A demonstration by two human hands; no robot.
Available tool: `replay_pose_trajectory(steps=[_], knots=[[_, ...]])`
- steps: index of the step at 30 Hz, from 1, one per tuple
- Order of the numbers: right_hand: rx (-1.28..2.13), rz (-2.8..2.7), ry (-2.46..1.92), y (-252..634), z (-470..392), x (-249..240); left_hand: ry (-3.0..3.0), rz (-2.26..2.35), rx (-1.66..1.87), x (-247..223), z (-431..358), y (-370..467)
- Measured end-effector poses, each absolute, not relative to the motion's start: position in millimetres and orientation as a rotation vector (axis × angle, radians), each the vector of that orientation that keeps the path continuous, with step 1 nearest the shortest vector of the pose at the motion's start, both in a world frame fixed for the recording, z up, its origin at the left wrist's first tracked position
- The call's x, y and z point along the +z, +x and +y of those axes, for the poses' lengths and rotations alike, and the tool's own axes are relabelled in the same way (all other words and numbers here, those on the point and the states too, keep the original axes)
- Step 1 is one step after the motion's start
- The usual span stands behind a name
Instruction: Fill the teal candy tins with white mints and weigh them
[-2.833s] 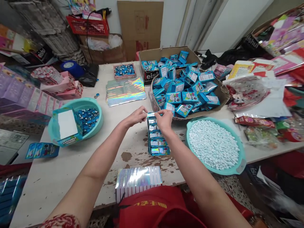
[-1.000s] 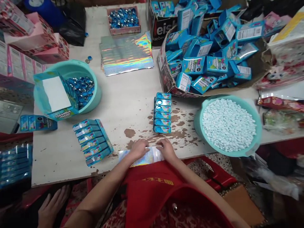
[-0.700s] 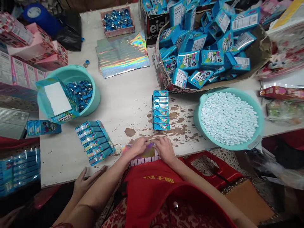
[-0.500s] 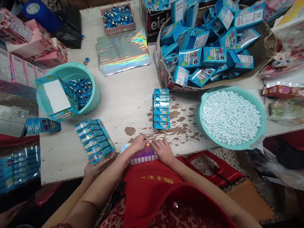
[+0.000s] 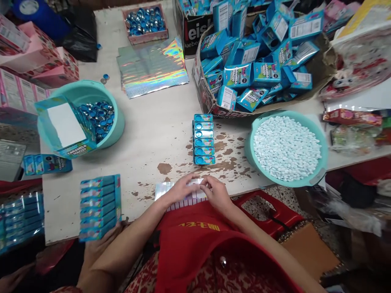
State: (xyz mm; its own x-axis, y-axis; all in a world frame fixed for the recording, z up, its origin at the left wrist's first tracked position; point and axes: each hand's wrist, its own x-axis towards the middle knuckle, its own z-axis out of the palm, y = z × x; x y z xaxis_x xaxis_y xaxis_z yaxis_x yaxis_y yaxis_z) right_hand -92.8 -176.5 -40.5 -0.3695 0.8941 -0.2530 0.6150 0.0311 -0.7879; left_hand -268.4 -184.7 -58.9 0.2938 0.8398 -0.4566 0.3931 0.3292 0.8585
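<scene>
Head camera: a shiny sheet (image 5: 162, 189) is laid at the near edge of the table (image 5: 146, 130), right up against the red apron (image 5: 189, 246), and both hands are busy over it. The left hand (image 5: 183, 189) is rested across the sheet with its fingers loosely curled and the tips partly bunched. The right hand (image 5: 217, 193) is curled in from the other side, thumb and fingertips drawn close together near the left ones. Whether a thin strip is pinched in there can't be told, it's too small, and same goes for how tightly either set of fingers is closed.

Just beyond the hands, a row of 6 blue boxes (image 5: 204, 143) is left standing on the table, touched by neither hand. Off to the left, another row of blue boxes (image 5: 97, 207) is held by another person's hand (image 5: 109, 236).

Best guess, a strip is being worked loose from the sheet, and it doesn't look finished. For the next move, a clean fingertip grip on the edge is needed, with the sheet kept flat by the left hand so nothing gets creased or torn.
</scene>
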Motion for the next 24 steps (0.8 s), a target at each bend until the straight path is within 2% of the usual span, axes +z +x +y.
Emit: replay_pose_trajectory(steps=[4,14,21,24], knots=[[1.254,-1.712,-1.652,-96.9,-164.5,-36.7,1.115,1.250,0.399,-45.8,-175.1,-268.3],[0.835,-1.387,-1.819,-118.6,-122.9,-63.6,1.232,1.357,0.502,-43.6,-114.4,-279.6],[0.923,-1.098,-1.830,-121.5,-120.9,-72.1,1.188,1.642,0.437,-76.0,-121.4,-265.4],[1.037,-1.060,-1.791,-118.5,-117.0,-69.6,1.132,1.713,0.563,-80.4,-140.5,-248.6]])
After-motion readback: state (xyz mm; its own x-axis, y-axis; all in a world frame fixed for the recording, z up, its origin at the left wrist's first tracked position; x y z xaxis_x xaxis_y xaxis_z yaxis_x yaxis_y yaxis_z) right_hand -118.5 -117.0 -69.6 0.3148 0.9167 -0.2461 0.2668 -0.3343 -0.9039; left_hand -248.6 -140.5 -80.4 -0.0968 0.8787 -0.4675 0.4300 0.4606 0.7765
